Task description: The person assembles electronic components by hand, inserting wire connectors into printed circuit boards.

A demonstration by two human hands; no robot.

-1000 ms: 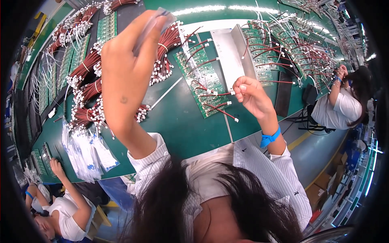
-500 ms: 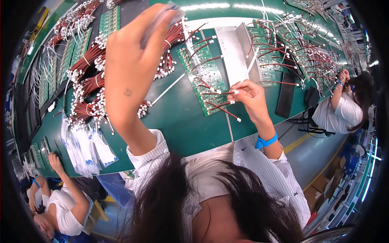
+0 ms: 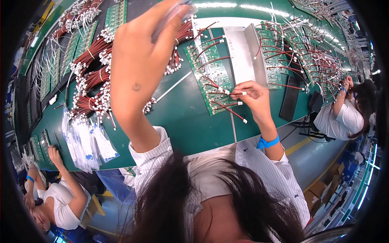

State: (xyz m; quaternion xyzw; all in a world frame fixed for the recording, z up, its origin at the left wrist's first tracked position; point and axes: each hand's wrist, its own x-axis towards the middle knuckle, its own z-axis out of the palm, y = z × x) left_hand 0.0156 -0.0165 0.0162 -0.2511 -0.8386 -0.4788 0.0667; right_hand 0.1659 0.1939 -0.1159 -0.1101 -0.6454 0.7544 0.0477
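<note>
Pinching a clear plastic sleeve [image 3: 175,15] high above the green bench [image 3: 186,121], the left hand [image 3: 139,65] closes its fingers on it. Lower right, the right hand [image 3: 253,97] pinches a red wire with a white plug [image 3: 234,93] over the green circuit board [image 3: 210,81]. Clear flat bags with blue-and-white labels [image 3: 87,143] lie at the bench's near left edge, beside red wire bundles [image 3: 91,81].

Head-worn fisheye camera looking steeply down, sitting close above the wearer's hair [image 3: 210,202], facing the green workbench [image 3: 182,121] stretching toward twelve o'clock.
</note>
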